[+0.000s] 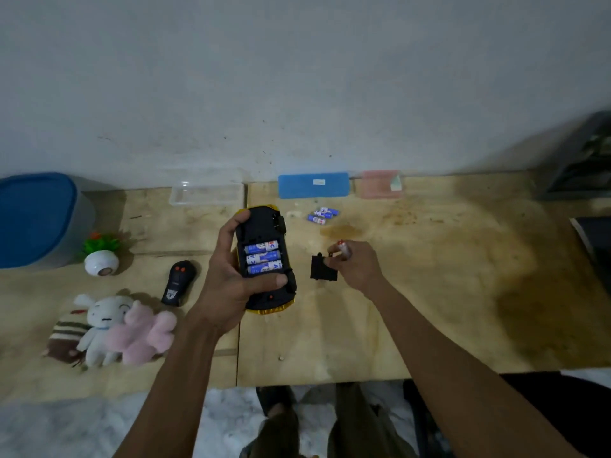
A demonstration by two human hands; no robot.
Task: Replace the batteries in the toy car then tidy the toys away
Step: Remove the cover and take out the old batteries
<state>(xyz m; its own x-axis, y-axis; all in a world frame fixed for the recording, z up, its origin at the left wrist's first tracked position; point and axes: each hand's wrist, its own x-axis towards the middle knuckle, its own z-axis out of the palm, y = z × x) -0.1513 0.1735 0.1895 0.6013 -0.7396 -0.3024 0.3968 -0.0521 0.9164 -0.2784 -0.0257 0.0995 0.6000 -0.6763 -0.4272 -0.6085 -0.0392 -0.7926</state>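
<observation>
At frame centre the left hand (231,279) grips the upturned car (264,259), three batteries (263,258) in its bay. Right of it, the right hand (355,264) pinches the black cover (322,269) above the desk (429,292).

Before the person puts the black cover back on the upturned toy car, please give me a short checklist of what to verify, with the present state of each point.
1. Upturned yellow and black toy car held steady by left hand: ok.
2. Open compartment holds three blue and white batteries: ok.
3. Battery polarity correct: cannot tell, markings are too small.
4. Black plastic battery cover within reach of right hand: ok, it is at the fingers.
5. Right hand free for the cover: not ok, it pinches a small red-tipped object.
6. Three loose blue and white batteries lie apart from the car on the wooden table: ok.
</observation>
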